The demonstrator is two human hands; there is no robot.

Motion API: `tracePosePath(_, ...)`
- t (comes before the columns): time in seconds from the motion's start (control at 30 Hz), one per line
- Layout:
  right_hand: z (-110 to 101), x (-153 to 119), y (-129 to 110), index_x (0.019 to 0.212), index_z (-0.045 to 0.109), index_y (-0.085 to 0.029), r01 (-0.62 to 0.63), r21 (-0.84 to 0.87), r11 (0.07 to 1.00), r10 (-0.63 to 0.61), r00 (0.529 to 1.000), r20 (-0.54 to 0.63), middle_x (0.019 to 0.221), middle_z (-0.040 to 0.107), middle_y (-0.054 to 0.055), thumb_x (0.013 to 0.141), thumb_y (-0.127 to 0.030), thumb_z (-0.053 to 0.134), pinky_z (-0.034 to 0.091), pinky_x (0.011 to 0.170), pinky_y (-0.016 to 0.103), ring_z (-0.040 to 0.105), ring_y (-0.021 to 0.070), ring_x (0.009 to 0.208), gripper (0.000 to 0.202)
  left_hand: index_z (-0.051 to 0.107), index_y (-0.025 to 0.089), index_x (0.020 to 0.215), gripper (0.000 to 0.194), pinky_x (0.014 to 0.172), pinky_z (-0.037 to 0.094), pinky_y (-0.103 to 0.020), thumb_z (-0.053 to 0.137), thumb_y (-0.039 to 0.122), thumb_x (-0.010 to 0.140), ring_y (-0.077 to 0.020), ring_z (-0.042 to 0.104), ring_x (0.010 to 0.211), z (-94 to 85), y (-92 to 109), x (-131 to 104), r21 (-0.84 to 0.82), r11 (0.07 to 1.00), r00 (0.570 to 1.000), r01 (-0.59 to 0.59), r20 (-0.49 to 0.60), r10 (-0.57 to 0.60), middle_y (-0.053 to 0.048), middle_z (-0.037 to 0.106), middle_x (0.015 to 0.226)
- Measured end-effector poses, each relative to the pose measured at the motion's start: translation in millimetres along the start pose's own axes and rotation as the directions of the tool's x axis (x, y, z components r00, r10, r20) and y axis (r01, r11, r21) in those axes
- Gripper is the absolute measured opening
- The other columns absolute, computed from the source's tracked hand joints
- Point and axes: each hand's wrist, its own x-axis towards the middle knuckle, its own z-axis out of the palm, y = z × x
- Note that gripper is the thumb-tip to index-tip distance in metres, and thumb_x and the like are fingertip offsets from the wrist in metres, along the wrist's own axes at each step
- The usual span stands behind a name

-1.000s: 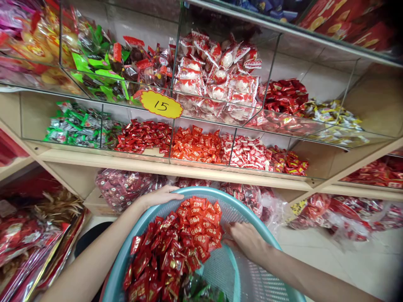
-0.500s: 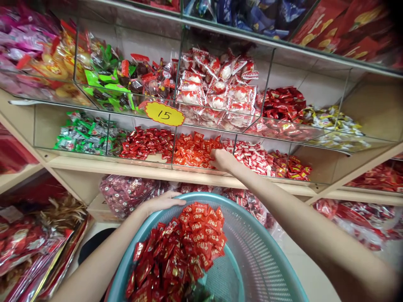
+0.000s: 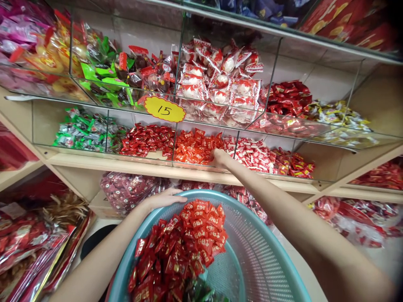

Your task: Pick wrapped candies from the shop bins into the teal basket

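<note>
My left hand (image 3: 165,199) is closed on the near-left rim of a teal plastic colander basket (image 3: 262,247), thumb side up on the edge. Inside the basket lie dark red wrapped candies (image 3: 163,264), a pile of orange-red wrapped candies (image 3: 201,224) and some dark green wrapped ones (image 3: 201,289). My right hand (image 3: 220,158) reaches over the basket into a clear bin of orange-red wrapped candies (image 3: 193,147). Its fingers are curled down among these candies at the bin's right front. What they hold is hidden.
Clear dividers (image 3: 235,144) separate neighbouring bins of red candies (image 3: 147,140), green-and-silver candies (image 3: 82,130) and pink-white candies (image 3: 255,154). Above hangs a yellow price tag (image 3: 165,109) marked 15. Under the wooden shelf edge (image 3: 126,165) lie bagged sweets (image 3: 129,191).
The view has shifted slightly. My right hand stays in the same bin with its fingers curled, and my left hand keeps its hold on the basket rim.
</note>
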Motion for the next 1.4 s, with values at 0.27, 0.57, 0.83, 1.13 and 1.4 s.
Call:
tracePosePath(0.27, -10, -59, 14, 0.086, 0.055, -0.014, 0.240, 0.416, 0.877, -0.080, 0.927, -0.366, 0.079, 0.061, 0.006, 0.073, -0.035, 0.057, 0.040, 0.062, 0.026, 0.054, 0.0148, 0.071, 0.025, 0.063, 0.016, 0.100, 0.043, 0.062, 0.043, -0.023, 0.061, 0.045, 0.068, -0.0149, 0.059, 0.069, 1.9, 3, -2, -0.032, 0.999, 1.000, -0.005, -0.001, 0.005, -0.002, 0.067, 0.088)
tracePosePath(0.57, 97, -192, 41, 0.070, 0.052, -0.015, -0.515, 0.840, 0.168, -0.100, 0.839, 0.535, 0.055, 0.053, -0.004, 0.058, -0.038, 0.073, 0.036, 0.043, 0.014, 0.049, 0.0043, 0.048, 0.034, 0.064, 0.016, 0.095, 0.039, 0.060, 0.042, -0.022, 0.061, 0.043, 0.067, -0.0150, 0.058, 0.069, 4.2, 12, -7, 0.017, 1.000, 0.999, 0.005, -0.051, -0.005, -0.001, 0.067, 0.084)
tracePosePath(0.83, 122, -193, 53, 0.073, 0.050, -0.015, -0.689, 0.724, 0.019, 0.004, 0.725, 0.689, 0.060, 0.058, -0.002, 0.058, -0.031, 0.075, 0.042, 0.043, 0.012, 0.053, 0.0035, 0.047, 0.033, 0.064, 0.016, 0.097, 0.043, 0.058, 0.042, -0.022, 0.059, 0.047, 0.068, -0.0149, 0.058, 0.067, 3.2, 9, -6, 0.033, 0.999, 0.999, 0.009, -0.032, -0.008, -0.002, 0.067, 0.083)
tracePosePath(1.13, 132, -181, 50, 0.076, 0.052, -0.015, -0.714, 0.699, 0.025, -0.037, 0.698, 0.715, 0.058, 0.059, -0.002, 0.061, -0.031, 0.074, 0.044, 0.043, 0.013, 0.054, 0.0045, 0.047, 0.032, 0.063, 0.016, 0.097, 0.040, 0.061, 0.042, -0.022, 0.060, 0.044, 0.068, -0.0145, 0.058, 0.070, 4.1, 10, -6, 0.018, 1.000, 1.000, -0.016, -0.026, 0.016, -0.001, 0.067, 0.085)
tracePosePath(1.4, 128, -175, 49, 0.080, 0.051, -0.014, -0.690, 0.724, -0.004, -0.024, 0.724, 0.690, 0.057, 0.058, -0.003, 0.062, -0.024, 0.074, 0.046, 0.048, 0.012, 0.056, 0.0040, 0.049, 0.030, 0.063, 0.014, 0.098, 0.042, 0.062, 0.043, -0.023, 0.060, 0.042, 0.068, -0.0151, 0.058, 0.071, 4.4, 8, -5, 0.003, 1.000, 1.000, -0.019, -0.019, 0.019, -0.002, 0.067, 0.086)
